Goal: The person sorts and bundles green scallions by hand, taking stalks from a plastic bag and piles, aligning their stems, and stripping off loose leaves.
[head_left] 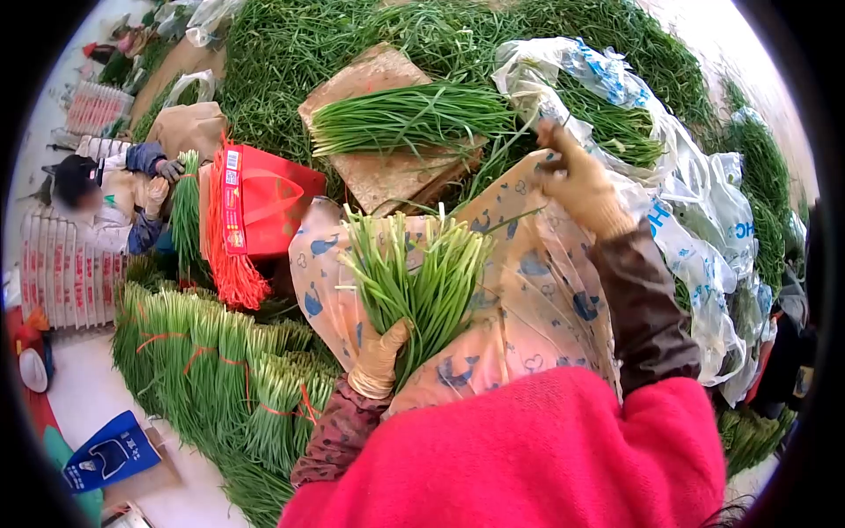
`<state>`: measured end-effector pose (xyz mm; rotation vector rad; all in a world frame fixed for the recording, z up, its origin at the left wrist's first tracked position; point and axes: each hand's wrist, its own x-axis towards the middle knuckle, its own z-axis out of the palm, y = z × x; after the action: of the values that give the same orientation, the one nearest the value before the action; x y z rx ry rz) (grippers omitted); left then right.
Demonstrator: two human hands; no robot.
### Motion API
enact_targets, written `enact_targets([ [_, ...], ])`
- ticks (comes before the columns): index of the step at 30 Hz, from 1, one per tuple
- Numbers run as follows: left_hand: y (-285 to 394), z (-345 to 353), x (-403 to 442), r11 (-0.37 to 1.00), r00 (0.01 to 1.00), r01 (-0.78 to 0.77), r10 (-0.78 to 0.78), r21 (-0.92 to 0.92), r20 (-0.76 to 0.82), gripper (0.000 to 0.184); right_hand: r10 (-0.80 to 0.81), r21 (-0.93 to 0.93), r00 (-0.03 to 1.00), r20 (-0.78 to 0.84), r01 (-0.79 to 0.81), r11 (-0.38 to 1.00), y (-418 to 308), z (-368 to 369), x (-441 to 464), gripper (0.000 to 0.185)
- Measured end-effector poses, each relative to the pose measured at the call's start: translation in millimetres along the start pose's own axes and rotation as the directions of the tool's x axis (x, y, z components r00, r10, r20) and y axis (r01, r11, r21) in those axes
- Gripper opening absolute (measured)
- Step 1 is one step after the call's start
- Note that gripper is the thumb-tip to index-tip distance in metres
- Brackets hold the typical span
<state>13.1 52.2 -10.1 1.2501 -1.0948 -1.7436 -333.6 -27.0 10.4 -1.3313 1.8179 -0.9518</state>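
A loose bunch of garlic chives (pixel 427 273) stands over my lap, pale cut ends up and fanned out. My gloved left hand (pixel 380 356) is closed round its lower part. My gloved right hand (pixel 576 180) is raised to the right, beside a white plastic bag (pixel 607 75) with more chives in it. Its fingers look apart, with nothing visible between them, though they are slightly blurred. A pile of chives (pixel 414 119) lies on a brown board (pixel 370 180) ahead of me. Under the bunch, a patterned plastic apron (pixel 537 290) covers my lap.
Left of my lap stands a red bag (pixel 273 198) with red ties (pixel 233 273) hanging from it. Tied chive bundles (pixel 211 352) stand in rows at the lower left. Another person (pixel 119 194) holds a bundle at the far left. Loose greens (pixel 290 53) cover the floor behind.
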Motion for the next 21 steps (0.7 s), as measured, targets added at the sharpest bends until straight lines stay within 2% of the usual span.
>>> enact_targets([
  [2,12,11,-3,0.98,0.997,0.004,-0.019,-0.197,-0.075,0.057,-0.045,0.132,0.936,0.349,-0.002,0.991,-2,4,-22,0.072],
  [4,14,11,-3,0.966,0.995,0.035,-0.057,-0.258,-0.078,0.054,-0.041,0.057,0.867,0.497,0.015,0.998,-22,9,-45,0.087],
  [6,15,9,-3,0.951,0.997,0.041,-0.059,-0.305,-0.052,0.052,-0.294,0.097,0.84,0.456,0.281,0.955,-13,32,-54,0.103],
  [7,16,9,-3,0.953,0.997,0.034,-0.053,-0.3,-0.056,0.052,-0.283,0.098,0.826,0.488,0.27,0.958,-20,39,-55,0.115],
  [8,17,8,-3,0.965,0.999,0.029,-0.038,-0.259,-0.031,0.052,-0.293,0.199,0.82,0.491,0.222,0.954,-29,47,-57,0.122],
  [9,17,8,-2,0.975,1.0,0.022,-0.023,-0.22,-0.003,0.052,-0.345,0.413,0.833,0.433,0.157,0.897,-22,64,-60,0.123],
  [10,17,7,0,0.976,1.0,0.016,-0.018,-0.219,-0.006,0.052,-0.364,0.511,0.841,0.401,0.125,0.851,-21,75,-62,0.123],
  [11,18,6,4,0.993,0.997,0.047,-0.039,-0.111,0.072,0.054,-0.383,0.603,0.847,0.368,0.096,0.792,-22,85,-63,0.124],
  [13,26,9,10,0.991,0.982,0.07,-0.089,0.115,0.166,0.063,-0.305,0.735,0.897,0.32,-0.031,0.678,-31,96,-63,0.13],
  [14,23,8,10,0.992,0.984,0.065,-0.082,0.107,0.16,0.063,-0.311,0.731,0.892,0.327,-0.03,0.681,-34,101,-62,0.13],
  [16,13,6,12,0.952,0.969,-0.013,-0.063,0.305,0.24,0.068,-0.259,0.856,0.913,0.316,-0.157,0.492,-38,108,-60,0.134],
  [17,10,7,12,0.899,0.96,-0.085,-0.041,0.429,0.277,0.069,-0.253,0.841,0.897,0.363,-0.199,0.503,-40,107,-58,0.134],
  [18,8,7,10,0.903,0.963,-0.081,-0.038,0.423,0.265,0.069,-0.257,0.836,0.89,0.376,-0.206,0.508,-42,106,-58,0.134],
  [20,20,13,10,0.751,0.963,-0.111,-0.081,0.65,0.258,0.07,-0.168,0.718,0.895,0.414,-0.208,0.665,-48,104,-57,0.127],
  [21,14,12,11,0.766,0.96,-0.076,-0.117,0.639,0.254,0.071,-0.137,0.783,0.877,0.461,-0.33,0.527,-55,102,-58,0.115],
])
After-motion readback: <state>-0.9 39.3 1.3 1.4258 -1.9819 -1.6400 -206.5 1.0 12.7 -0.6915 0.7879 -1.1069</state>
